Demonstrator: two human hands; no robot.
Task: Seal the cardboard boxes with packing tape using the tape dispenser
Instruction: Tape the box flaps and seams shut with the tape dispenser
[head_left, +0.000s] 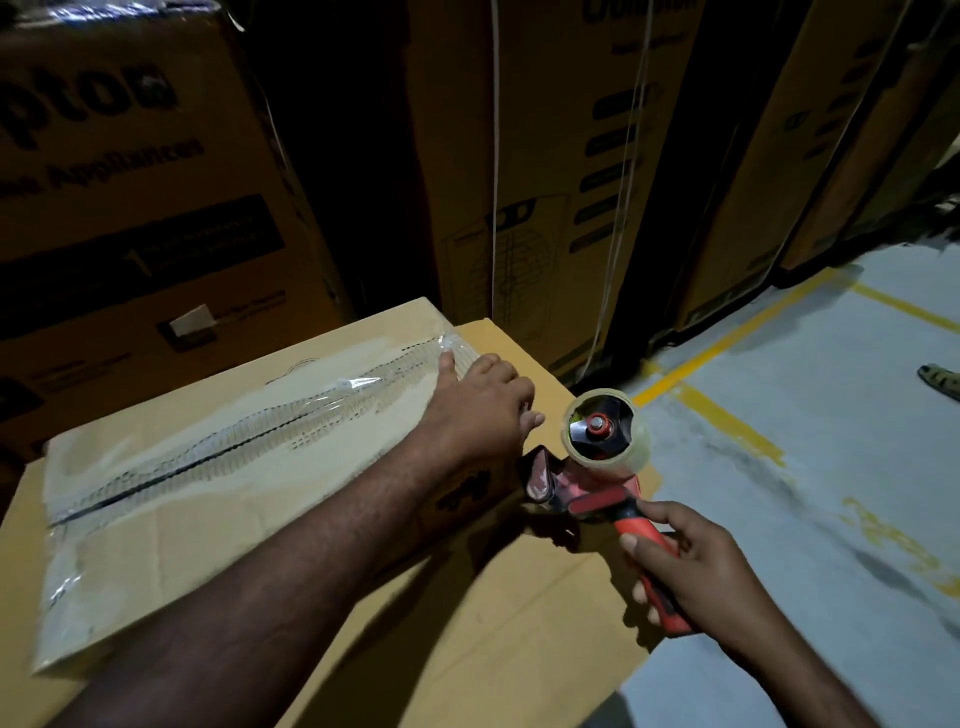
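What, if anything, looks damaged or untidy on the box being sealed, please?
The clear tape along the seam of the top box is wrinkled near the left hand, and the cardboard around it is pale and scuffed, as if its surface was torn away.

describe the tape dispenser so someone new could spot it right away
Start at the taped cardboard box in the middle and go to its right end, just past the left hand pressing on top. There the right hand grips the tape dispenser by its handle. It is the only red and black tool, carrying a roll of clear tape.
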